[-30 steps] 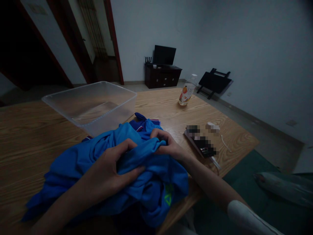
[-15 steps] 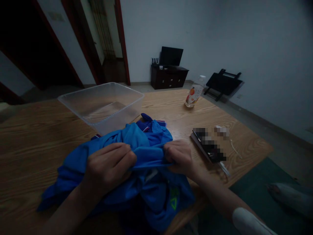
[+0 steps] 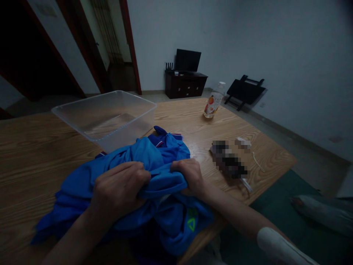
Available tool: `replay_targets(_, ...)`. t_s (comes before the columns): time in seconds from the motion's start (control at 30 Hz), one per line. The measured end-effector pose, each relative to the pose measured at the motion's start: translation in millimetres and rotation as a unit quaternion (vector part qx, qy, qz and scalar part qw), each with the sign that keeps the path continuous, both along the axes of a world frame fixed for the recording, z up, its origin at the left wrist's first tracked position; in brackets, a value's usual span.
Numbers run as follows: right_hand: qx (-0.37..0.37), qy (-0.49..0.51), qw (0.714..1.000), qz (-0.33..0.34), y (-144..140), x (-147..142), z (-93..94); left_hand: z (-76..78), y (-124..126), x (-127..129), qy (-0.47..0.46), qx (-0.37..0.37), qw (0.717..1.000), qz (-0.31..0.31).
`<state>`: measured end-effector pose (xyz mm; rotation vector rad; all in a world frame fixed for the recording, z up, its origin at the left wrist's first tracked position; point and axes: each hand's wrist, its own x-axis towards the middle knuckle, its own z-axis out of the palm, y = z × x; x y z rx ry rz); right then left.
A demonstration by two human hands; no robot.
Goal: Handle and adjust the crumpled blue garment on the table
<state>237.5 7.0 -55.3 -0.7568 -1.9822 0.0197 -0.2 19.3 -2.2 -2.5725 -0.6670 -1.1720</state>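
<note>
A crumpled blue garment (image 3: 146, 152) with a green triangle logo lies bunched near the table's front edge, part of it hanging over. My left hand (image 3: 118, 189) is closed on a fold of it. Closed on the same fold a little to the right is my right hand (image 3: 190, 175). The fabric between the two hands bulges loosely. Darker blue cloth with white and red trim (image 3: 158, 141) shows at the far side of the pile. Fingertips of both hands are hidden in the cloth.
Behind the garment stands a clear plastic bin (image 3: 124, 134) on the wooden table (image 3: 179, 114). A labelled bottle (image 3: 213, 103) is upright toward the back. To the right lie a blurred-out flat object (image 3: 228, 162) and a pale cord (image 3: 258, 162).
My hands have come closer together, and the stretch of cloth between them has gone from taut to slack. The whole view has shifted slightly.
</note>
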Motion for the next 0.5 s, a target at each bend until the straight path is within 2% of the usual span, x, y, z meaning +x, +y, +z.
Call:
replay_targets(0.1,0.009,0.026,1.0,0.006,1.0,0.4,-2.1,3.5,-1.4,2.4,0.022,-0.006,1.0,0.001)
replay_targets(0.23,0.0,0.036,0.999,0.016,2.1,2.2,-5.3,7.3,-1.3,3.7,0.053,0.021,0.998,-0.026)
replay_targets(0.5,-0.031,0.005,0.999,0.045,3.8,5.1,-9.7,1.4,1.3,1.9,0.024,-0.013,0.999,-0.023)
